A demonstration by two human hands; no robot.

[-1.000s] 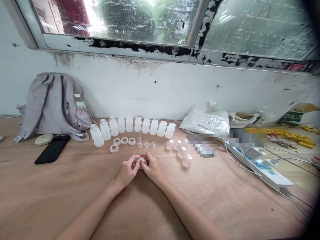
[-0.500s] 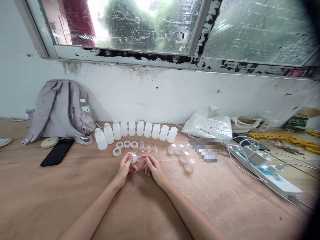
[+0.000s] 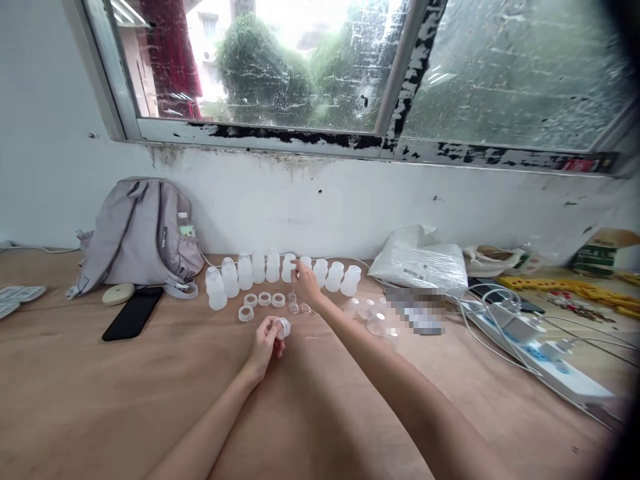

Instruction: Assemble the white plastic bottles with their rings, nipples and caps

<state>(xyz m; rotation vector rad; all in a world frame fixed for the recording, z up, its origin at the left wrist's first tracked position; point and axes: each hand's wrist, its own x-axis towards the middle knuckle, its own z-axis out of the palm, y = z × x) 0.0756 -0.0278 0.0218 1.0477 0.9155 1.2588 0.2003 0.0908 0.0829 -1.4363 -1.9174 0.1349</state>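
My left hand (image 3: 266,345) is closed around a small white ring cap (image 3: 283,327) with a clear teat in it, held just above the wooden table (image 3: 100,400). My right hand (image 3: 306,282) reaches forward to the row of small white bottles (image 3: 260,268) by the wall, its fingers curled at one bottle in the middle of the row; whether it grips the bottle is hidden. In front of the row lie loose white rings (image 3: 264,299) and clear teats (image 3: 299,307). Clear round caps (image 3: 375,325) lie to the right.
A grey backpack (image 3: 140,233) leans on the wall at the left, with a black phone (image 3: 133,313) and a round cream disc (image 3: 119,293) before it. A white plastic bag (image 3: 423,261), a power strip (image 3: 540,353) with cables and yellow items (image 3: 565,285) lie to the right.
My hands have parted: the left keeps the ring cap, the right has let go and reached forward to the bottle row. The camera has tilted up.
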